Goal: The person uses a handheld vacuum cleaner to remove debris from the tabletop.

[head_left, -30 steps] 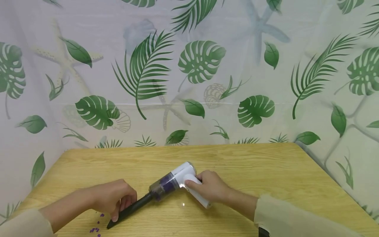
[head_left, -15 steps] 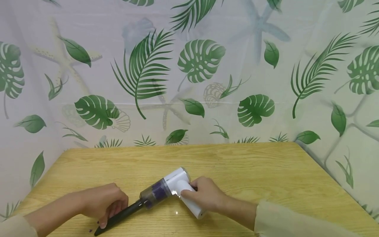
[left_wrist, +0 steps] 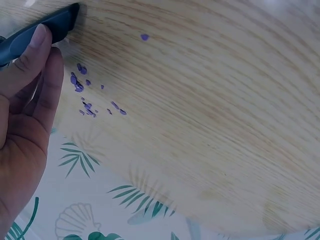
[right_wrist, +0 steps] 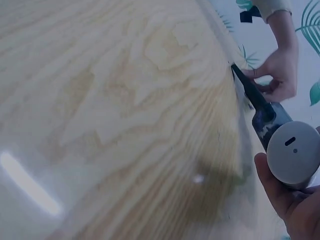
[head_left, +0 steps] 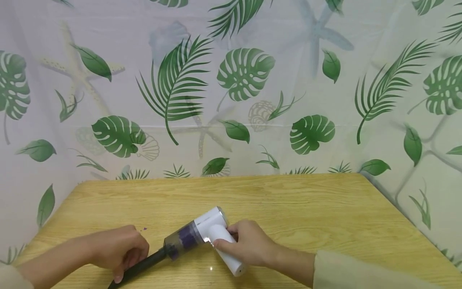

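Observation:
A white handheld vacuum cleaner (head_left: 211, 222) with a clear, purple-tinted dust cup (head_left: 183, 239) lies slantwise above the table. My right hand (head_left: 250, 245) grips its white handle, thumb on the near side. With thumb and fingers, my left hand (head_left: 117, 248) pinches the black crevice nozzle (head_left: 144, 264) near its tip. In the left wrist view the nozzle's slanted tip (left_wrist: 65, 25) is close to the tabletop. Small purple scraps (left_wrist: 86, 106) lie scattered near the left hand, and a single scrap (left_wrist: 144, 37) sits apart from them.
The wood-grain table (head_left: 306, 216) extends to a far edge in front of a leaf-patterned curtain (head_left: 245, 76). In the left wrist view the table's edge runs close to the purple scraps. Light reflects off the tabletop.
Both hands have moved the vacuum cleaner left and nearer to me. The purple scraps by the nozzle tip have dropped out of the head view; one scrap now shows beyond the left hand.

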